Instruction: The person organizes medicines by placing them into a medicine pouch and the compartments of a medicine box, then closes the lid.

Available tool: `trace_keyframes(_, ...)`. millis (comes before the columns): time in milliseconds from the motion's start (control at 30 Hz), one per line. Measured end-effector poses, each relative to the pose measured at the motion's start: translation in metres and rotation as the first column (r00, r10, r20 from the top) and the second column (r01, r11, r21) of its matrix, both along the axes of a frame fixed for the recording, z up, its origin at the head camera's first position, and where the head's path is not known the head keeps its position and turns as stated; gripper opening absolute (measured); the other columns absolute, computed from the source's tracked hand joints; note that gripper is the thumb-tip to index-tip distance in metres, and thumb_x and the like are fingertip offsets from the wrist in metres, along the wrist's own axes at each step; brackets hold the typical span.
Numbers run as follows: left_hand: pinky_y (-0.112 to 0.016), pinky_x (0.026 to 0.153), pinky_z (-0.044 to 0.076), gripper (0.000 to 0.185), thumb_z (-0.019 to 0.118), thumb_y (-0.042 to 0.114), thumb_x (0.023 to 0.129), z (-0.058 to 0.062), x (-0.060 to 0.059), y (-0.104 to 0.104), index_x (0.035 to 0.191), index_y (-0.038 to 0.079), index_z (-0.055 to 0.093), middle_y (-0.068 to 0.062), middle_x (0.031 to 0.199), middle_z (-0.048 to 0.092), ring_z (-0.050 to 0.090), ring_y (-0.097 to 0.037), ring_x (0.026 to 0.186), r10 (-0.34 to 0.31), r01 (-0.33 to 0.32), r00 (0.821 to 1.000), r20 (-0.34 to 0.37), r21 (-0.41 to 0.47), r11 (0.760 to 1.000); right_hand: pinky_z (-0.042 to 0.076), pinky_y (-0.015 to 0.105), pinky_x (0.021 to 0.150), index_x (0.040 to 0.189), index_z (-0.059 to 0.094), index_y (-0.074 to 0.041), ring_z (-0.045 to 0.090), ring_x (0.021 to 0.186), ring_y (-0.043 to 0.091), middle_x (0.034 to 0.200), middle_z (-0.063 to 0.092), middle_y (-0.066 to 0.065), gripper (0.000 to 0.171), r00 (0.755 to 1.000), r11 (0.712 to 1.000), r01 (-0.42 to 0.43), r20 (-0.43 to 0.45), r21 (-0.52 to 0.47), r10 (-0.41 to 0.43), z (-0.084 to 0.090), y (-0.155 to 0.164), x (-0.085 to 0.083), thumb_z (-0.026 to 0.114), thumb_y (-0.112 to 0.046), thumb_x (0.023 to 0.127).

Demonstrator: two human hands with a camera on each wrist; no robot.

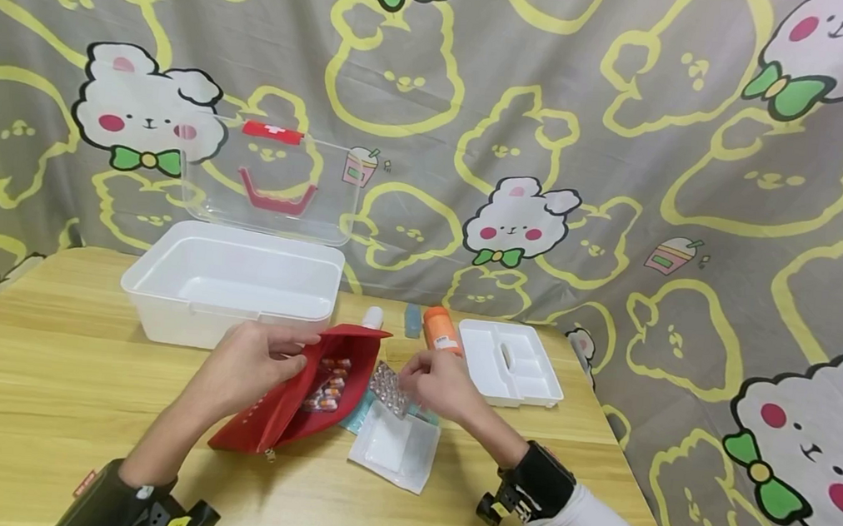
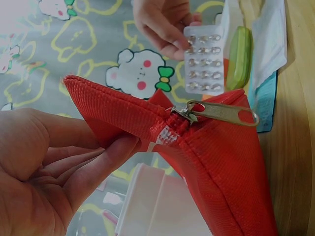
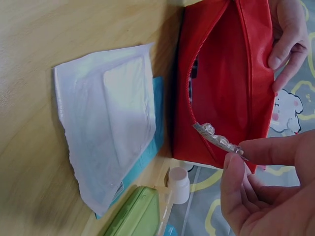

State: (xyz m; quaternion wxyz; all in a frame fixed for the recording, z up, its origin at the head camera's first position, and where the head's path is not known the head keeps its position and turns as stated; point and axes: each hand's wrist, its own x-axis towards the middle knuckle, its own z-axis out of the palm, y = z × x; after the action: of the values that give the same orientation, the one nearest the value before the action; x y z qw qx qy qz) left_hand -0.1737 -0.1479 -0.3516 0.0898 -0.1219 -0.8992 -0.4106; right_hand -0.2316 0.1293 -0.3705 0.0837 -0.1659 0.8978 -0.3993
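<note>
My left hand (image 1: 250, 365) pinches the upper edge of a red zippered pouch (image 2: 221, 162), whose mouth gapes toward the right. Inside it lie capsule blister packs (image 1: 328, 387). Between thumb and fingers, my right hand (image 1: 441, 386) pinches a silver blister pack (image 1: 389, 389) by one end, beside the pouch opening. In the right wrist view that blister pack (image 3: 219, 139) appears edge-on at the zipper line. Below the right hand, a white dressing packet (image 1: 393, 448) lies partly over a teal packet (image 3: 156, 123). A metal zipper pull (image 2: 224, 112) hangs at the pouch's near corner.
An open white box (image 1: 236, 314) with a raised clear lid stands back left. Behind the pouch are a white bottle (image 3: 178, 185), a blue item (image 1: 412, 321) and an orange bottle (image 1: 440, 329). A white divided tray (image 1: 474, 351) sits at right; a green case (image 2: 239, 58) lies near the packets.
</note>
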Motion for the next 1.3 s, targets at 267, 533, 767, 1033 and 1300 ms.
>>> trace_keyframes(267, -0.040, 0.077, 0.063, 0.028, 0.072, 0.004, 0.088, 0.000, 0.000, 0.000, 0.116, 0.005, 0.077, -0.013, 0.113, 0.076, 0.073, -0.027, 0.100, -0.004, 0.004, 1.000, -0.005, 0.003, 1.000, 0.053, 0.030, 0.049, 0.085, 0.071, -0.003, 0.057, 0.054, 0.016, 0.074, 0.066, 0.006, 0.009, 0.997, 0.998, 0.055, 0.058, -0.035, -0.053, 0.001, -0.005, -0.004, 0.062, -0.005, 0.088)
trace_keyframes(533, -0.041, 0.078, 0.063, 0.028, 0.072, 0.004, 0.088, -0.001, -0.001, -0.001, 0.116, 0.006, 0.077, -0.013, 0.113, 0.076, 0.073, -0.027, 0.100, 0.000, 0.000, 1.000, -0.003, 0.003, 1.000, 0.054, 0.033, 0.049, 0.086, 0.069, -0.004, 0.055, 0.048, 0.014, 0.069, 0.064, 0.005, 0.008, 0.998, 0.999, 0.038, 0.053, 0.001, -0.038, 0.000, -0.005, -0.006, 0.063, -0.008, 0.089)
trace_keyframes(767, -0.042, 0.079, 0.063, 0.028, 0.072, 0.004, 0.088, -0.001, -0.001, -0.001, 0.116, 0.005, 0.077, -0.013, 0.113, 0.076, 0.073, -0.027, 0.100, 0.000, 0.000, 1.000, 0.002, 0.007, 1.000, 0.059, 0.049, 0.057, 0.089, 0.067, -0.002, 0.058, 0.052, 0.017, 0.075, 0.064, 0.006, 0.009, 0.998, 1.000, 0.015, 0.068, -0.023, -0.014, 0.001, 0.000, -0.008, 0.059, -0.005, 0.091)
trace_keyframes(1033, -0.042, 0.079, 0.063, 0.028, 0.072, 0.004, 0.088, -0.001, -0.003, -0.001, 0.116, 0.006, 0.077, -0.012, 0.114, 0.076, 0.073, -0.026, 0.098, 0.000, 0.000, 1.000, 0.001, 0.003, 1.000, 0.054, 0.032, 0.049, 0.087, 0.068, 0.000, 0.063, 0.058, 0.029, 0.079, 0.064, 0.011, 0.009, 0.996, 0.994, 0.036, 0.081, -0.101, -0.028, 0.009, 0.002, -0.012, 0.059, -0.001, 0.088)
trace_keyframes(1300, -0.043, 0.080, 0.063, 0.029, 0.072, 0.005, 0.088, -0.001, -0.003, -0.001, 0.117, 0.006, 0.076, -0.012, 0.113, 0.076, 0.073, -0.026, 0.099, 0.007, -0.007, 1.000, 0.013, 0.004, 1.000, 0.062, 0.040, 0.062, 0.100, 0.067, 0.003, 0.067, 0.061, 0.022, 0.077, 0.066, 0.010, 0.008, 0.993, 0.981, -0.024, 0.108, -0.194, 0.045, 0.003, -0.001, -0.012, 0.065, -0.002, 0.094)
